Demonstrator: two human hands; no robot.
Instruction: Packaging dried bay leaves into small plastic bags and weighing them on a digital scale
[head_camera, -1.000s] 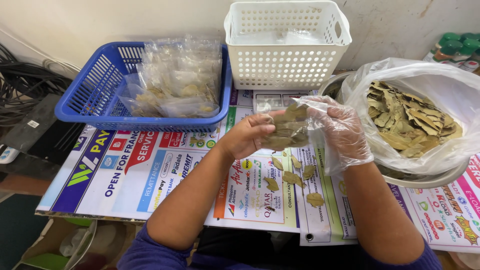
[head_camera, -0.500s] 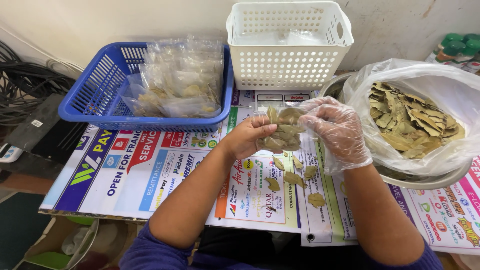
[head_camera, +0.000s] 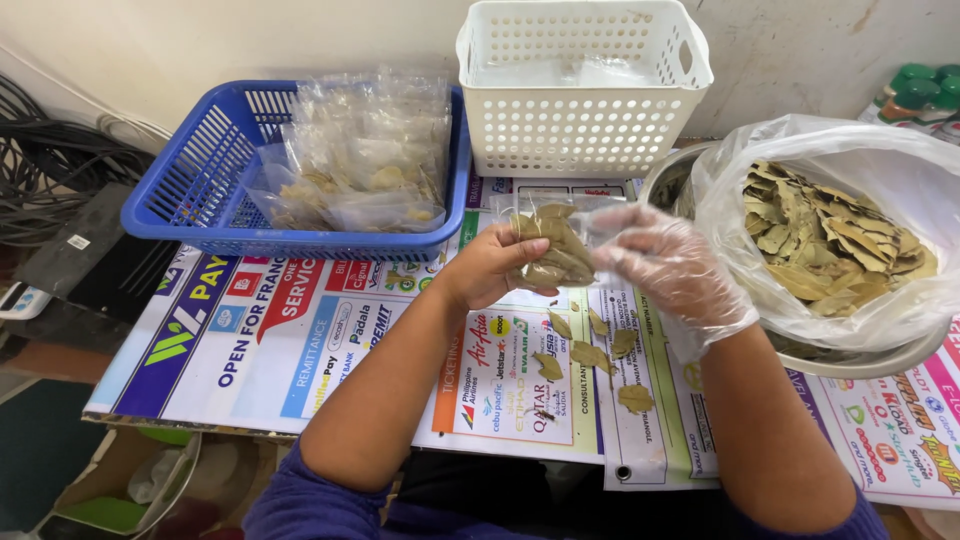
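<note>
My bare left hand (head_camera: 492, 266) holds a small clear plastic packet (head_camera: 553, 246) stuffed with dried bay leaves, above the middle of the table. My right hand (head_camera: 668, 268), in a thin clear plastic glove, pinches the packet's right edge. Several loose dried leaves (head_camera: 588, 352) lie on the printed tarpaulin (head_camera: 300, 340) just below both hands. At the right, a big clear bag of dried leaves (head_camera: 825, 235) sits open in a metal bowl (head_camera: 880, 362).
A blue plastic basket (head_camera: 190, 190) at the back left holds several filled leaf packets (head_camera: 365, 165). A white perforated basket (head_camera: 580, 85) stands behind my hands. Black cables (head_camera: 55, 170) lie at the far left; green bottle caps (head_camera: 920, 90) show at the back right.
Both hands with the packet have shifted slightly and the view moved a little. The packet stays held between them, leaves tucked further inside.
</note>
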